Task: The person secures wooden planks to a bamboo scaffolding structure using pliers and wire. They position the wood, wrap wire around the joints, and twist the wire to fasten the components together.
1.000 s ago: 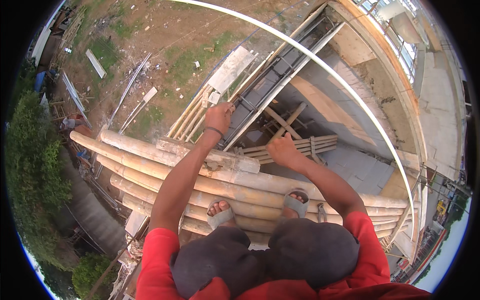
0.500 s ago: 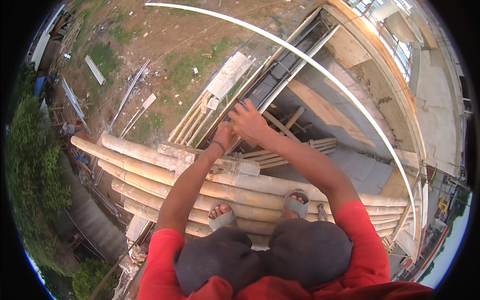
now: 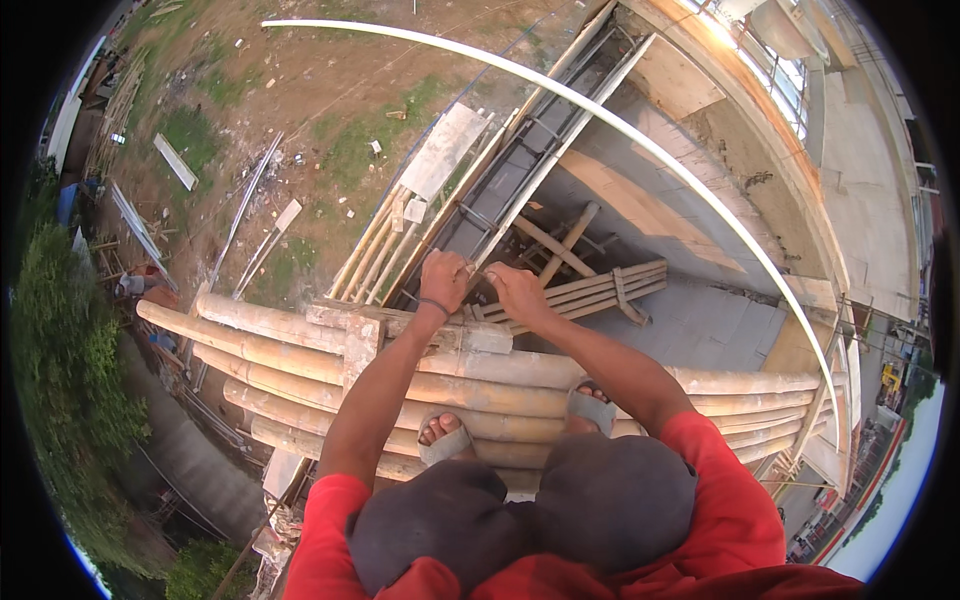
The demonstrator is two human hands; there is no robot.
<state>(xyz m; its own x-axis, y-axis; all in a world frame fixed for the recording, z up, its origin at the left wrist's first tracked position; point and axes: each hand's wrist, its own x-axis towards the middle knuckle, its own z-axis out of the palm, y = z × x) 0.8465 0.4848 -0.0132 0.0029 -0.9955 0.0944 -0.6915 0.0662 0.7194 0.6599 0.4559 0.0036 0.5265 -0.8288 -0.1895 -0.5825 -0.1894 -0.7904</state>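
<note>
My left hand (image 3: pixel 445 279) is closed in a fist at the near end of a narrow wooden form trough (image 3: pixel 430 240), which has a dark steel bar cage (image 3: pixel 545 133) inside it. Close beside it on the right, my right hand (image 3: pixel 518 293) is closed in a pinch, thumb and forefinger together. A small gap separates the two sets of fingertips. Whatever they pinch is too small or too hidden to make out. Just below my hands lies a short timber block (image 3: pixel 470 335) on the bamboo poles (image 3: pixel 500 391).
My sandalled feet (image 3: pixel 440 436) rest on the bamboo poles, high above the ground. Crossed bamboo braces (image 3: pixel 560 250) stand in the deep opening to the right. A long white pole or edge (image 3: pixel 620 122) arcs across the view. Boards (image 3: pixel 443 150) lie beyond the trough's left side.
My right hand has drawn back toward me and come off the trough, its raised fingers now pinched. My left hand stays near the trough end, and the hands are slightly farther apart.
</note>
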